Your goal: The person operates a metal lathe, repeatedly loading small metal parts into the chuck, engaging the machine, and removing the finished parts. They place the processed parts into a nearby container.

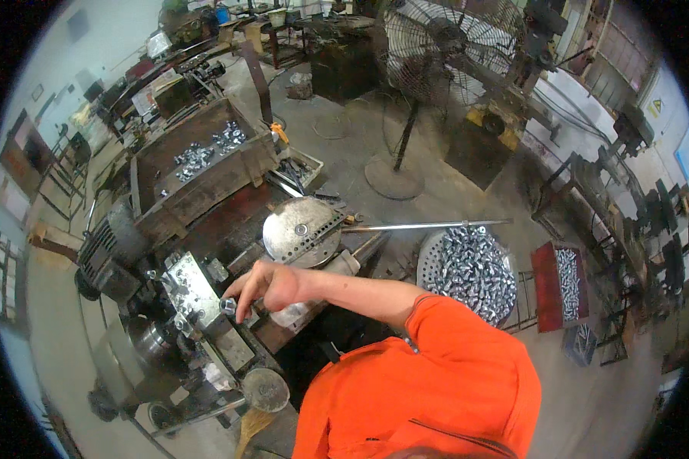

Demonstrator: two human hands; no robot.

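At 8 o'clock from the middle of the view, the right hand [264, 284] of an orange-shirted worker reaches over a machine [190, 284], fingers bent at a small metal part [227, 306] beside the fingertips, though whether they grip it cannot be told. A perforated round pan [429, 262] at 4 o'clock is heaped with shiny metal pieces [471, 268], and the red bin [545, 289] beyond it, between 3 and 4 o'clock, holds more. At 10 o'clock, a worn brown box [216, 200] contains loose silvery parts [194, 159] in scattered clusters, its floor showing around them.
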